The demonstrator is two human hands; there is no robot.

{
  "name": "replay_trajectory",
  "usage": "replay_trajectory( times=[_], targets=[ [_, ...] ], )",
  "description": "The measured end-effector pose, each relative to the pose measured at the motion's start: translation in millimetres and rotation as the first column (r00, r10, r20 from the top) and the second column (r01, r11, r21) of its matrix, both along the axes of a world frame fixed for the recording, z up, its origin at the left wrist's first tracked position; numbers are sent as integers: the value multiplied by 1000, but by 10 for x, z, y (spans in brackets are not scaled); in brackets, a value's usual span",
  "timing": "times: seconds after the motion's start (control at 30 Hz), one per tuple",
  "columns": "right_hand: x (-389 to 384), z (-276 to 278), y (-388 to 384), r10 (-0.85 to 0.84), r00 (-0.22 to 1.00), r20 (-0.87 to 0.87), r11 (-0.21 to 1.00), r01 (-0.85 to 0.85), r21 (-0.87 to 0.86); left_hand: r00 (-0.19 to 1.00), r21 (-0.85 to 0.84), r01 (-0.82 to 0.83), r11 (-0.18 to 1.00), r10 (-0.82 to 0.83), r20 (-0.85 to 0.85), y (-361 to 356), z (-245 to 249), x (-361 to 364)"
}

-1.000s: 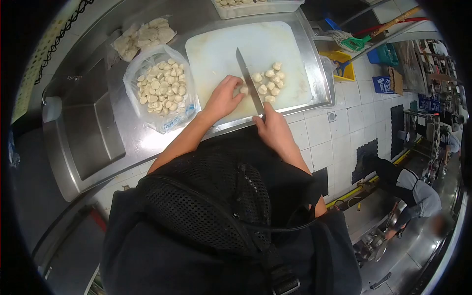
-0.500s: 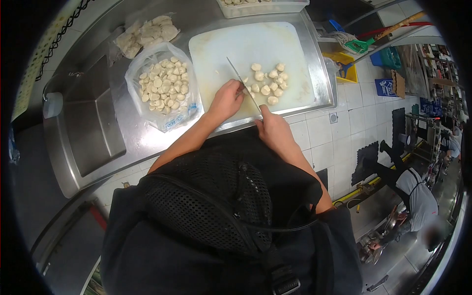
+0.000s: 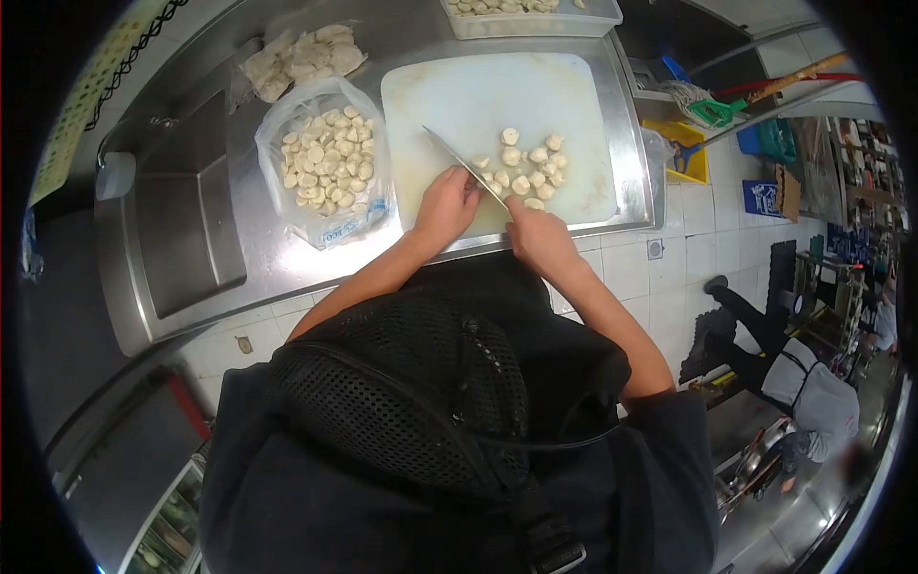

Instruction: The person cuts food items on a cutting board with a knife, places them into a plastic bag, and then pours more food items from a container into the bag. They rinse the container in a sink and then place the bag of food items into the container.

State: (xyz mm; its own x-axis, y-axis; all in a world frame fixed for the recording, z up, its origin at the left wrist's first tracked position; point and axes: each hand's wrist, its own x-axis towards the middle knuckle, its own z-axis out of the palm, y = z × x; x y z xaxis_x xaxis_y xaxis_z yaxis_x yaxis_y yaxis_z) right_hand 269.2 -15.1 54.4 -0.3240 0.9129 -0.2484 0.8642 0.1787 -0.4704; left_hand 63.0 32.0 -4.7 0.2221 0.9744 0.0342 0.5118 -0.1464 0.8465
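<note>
My right hand [image 3: 542, 236] is closed round the handle of a long kitchen knife [image 3: 449, 150], its blade slanting up and left over a white cutting board [image 3: 478, 91]. Beside the blade, my left hand [image 3: 448, 207] has its fingers bent together; whatever they hold is hidden. Several pale round balls [image 3: 520, 185], like fish balls, lie on the board right of the knife. To the left, a clear plastic bag [image 3: 271, 143] stands open, filled with pale cut pieces [image 3: 330, 158] of the same kind.
Behind the bag lie filled plastic packs [image 3: 320, 55]. A white tub [image 3: 535, 26] of pale pieces stands beyond the board. A metal sink basin [image 3: 186, 230] is at left, a yellow bin [image 3: 687, 153] at right. Another person [image 3: 808, 383] works at a far-right counter.
The view has shifted slightly, so the counter appears further right and lower. The knife's blade now lies flatter, its tip further left relative to the board. Both hands stay near the board's front edge.
</note>
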Motion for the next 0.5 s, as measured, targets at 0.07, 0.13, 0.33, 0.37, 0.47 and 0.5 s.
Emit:
replay_trajectory(
  times=[0.07,0.13,0.33,0.37,0.47,0.5],
  targets=[
    [-31,-35,51,-1,1000,1,1000,1,-6,1000,-7,-3,1000,3,-10,-3,-28,6],
    [-29,-46,79,-13,1000,1,1000,13,-6,1000,-4,-20,1000,20,-5,-6,-46,19],
    [65,105,40,4,993,-117,997,5,77,996,-2,-79,997,79,-42,-98,-49,50],
    [75,154,23,-20,980,-200,987,50,150,994,28,-101,994,102,-47,-116,-51,66],
    [194,311,74,-53,943,-328,959,140,248,989,386,-88,918,127,-76,-107,-57,174],
    [226,367,98,-61,924,-377,947,173,271,989,386,-90,918,128,-74,-88,-28,240]
  ],
)
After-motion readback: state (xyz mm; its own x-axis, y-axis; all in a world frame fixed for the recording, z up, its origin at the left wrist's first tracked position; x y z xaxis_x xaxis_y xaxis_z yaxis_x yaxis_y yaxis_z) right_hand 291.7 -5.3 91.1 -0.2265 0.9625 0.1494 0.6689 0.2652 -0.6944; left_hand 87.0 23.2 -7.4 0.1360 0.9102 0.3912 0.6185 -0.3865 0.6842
